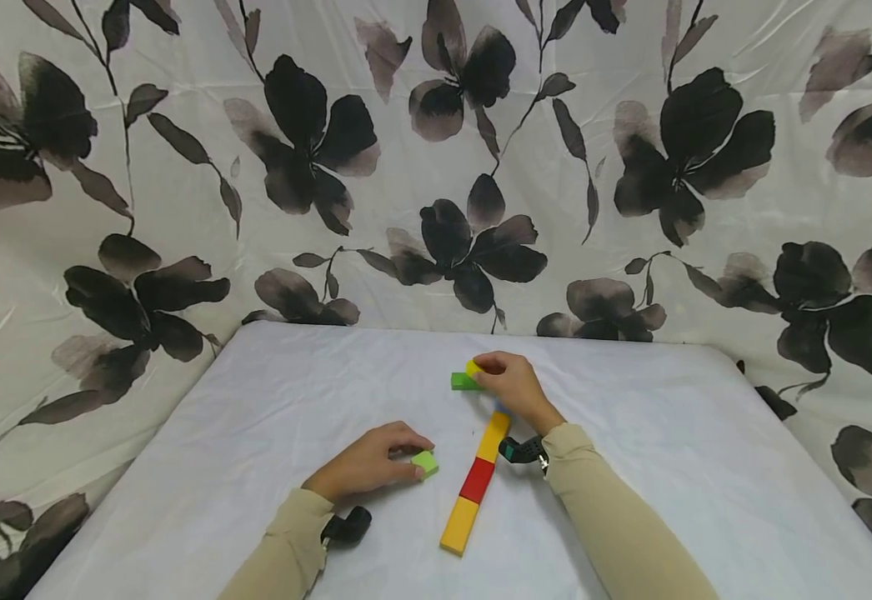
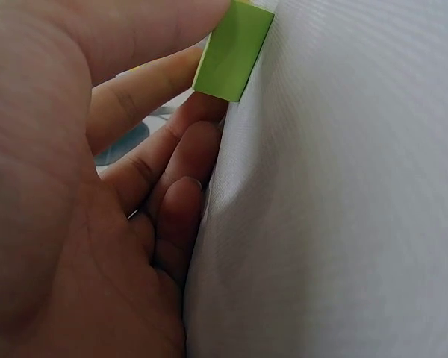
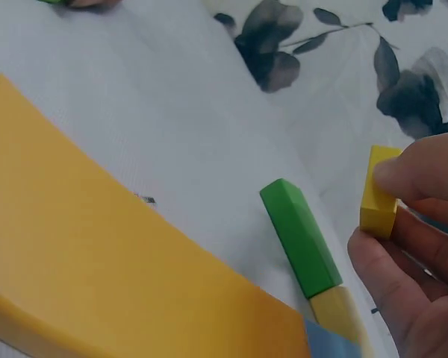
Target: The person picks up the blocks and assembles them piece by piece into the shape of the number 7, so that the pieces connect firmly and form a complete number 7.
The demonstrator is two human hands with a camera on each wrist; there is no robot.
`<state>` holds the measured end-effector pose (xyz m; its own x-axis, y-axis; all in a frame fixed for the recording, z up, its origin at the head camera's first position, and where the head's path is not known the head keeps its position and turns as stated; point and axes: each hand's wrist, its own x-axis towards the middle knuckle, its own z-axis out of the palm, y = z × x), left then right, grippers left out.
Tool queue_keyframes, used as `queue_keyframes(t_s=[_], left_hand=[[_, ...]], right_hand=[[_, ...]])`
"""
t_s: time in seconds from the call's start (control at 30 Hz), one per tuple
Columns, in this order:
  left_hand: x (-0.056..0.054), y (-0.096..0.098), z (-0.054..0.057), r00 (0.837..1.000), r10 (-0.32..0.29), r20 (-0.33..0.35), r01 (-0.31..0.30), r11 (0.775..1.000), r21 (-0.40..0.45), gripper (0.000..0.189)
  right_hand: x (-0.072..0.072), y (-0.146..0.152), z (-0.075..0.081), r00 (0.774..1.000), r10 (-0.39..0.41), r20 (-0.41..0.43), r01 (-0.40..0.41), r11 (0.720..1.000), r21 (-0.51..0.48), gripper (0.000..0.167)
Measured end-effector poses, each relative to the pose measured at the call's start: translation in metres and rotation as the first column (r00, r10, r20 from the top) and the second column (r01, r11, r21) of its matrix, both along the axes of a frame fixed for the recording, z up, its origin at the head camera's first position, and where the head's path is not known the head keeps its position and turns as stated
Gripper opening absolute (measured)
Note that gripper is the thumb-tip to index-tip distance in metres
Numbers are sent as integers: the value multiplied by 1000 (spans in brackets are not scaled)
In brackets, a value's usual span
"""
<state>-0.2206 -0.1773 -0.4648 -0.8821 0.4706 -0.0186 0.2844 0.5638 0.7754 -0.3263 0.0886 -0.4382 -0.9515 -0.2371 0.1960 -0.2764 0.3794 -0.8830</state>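
Note:
Between its thumb and fingers, my left hand (image 1: pixel 368 460) pinches a light green block (image 1: pixel 425 464) down at the white tabletop. The same block (image 2: pixel 234 54) shows at the fingertips in the left wrist view. Farther back, my right hand (image 1: pixel 514 387) holds a small yellow block (image 3: pixel 378 192) by its fingertips, above the table. Just left of that hand lies a long green block (image 3: pixel 300 237), which meets a pale yellow block (image 3: pixel 334 307) at one end. My right hand hides part of this end of the row in the head view.
A slanting line of blocks runs toward me: a blue block (image 3: pixel 332 341), a yellow-orange block (image 1: pixel 493 437), a red block (image 1: pixel 477 480) and another yellow-orange block (image 1: pixel 459 527). Behind the table (image 1: pixel 631 400) hangs a floral cloth (image 1: pixel 376 275). Each wrist wears a dark strapped device.

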Motion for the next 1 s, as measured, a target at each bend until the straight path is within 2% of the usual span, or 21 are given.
queue_keyframes(t_s=[0.27, 0.53, 0.77, 1.0], left_hand=[[0, 0, 3, 1000, 1, -13, -1, 1000, 0, 34], [2, 1, 3, 1000, 6, -18, -5, 1000, 2, 34], [2, 0, -1, 1000, 8, -23, -8, 1000, -5, 34], [3, 1, 2, 999, 15, -30, -16, 1000, -22, 34]], right_hand=[[-8, -8, -2, 998, 38, -52, -33, 995, 97, 27], [-16, -17, -3, 989, 100, -107, -84, 986, 145, 28], [-18, -27, -3, 985, 133, -107, -113, 978, 174, 27], [-20, -34, -1, 979, 154, -131, -125, 970, 207, 27]])
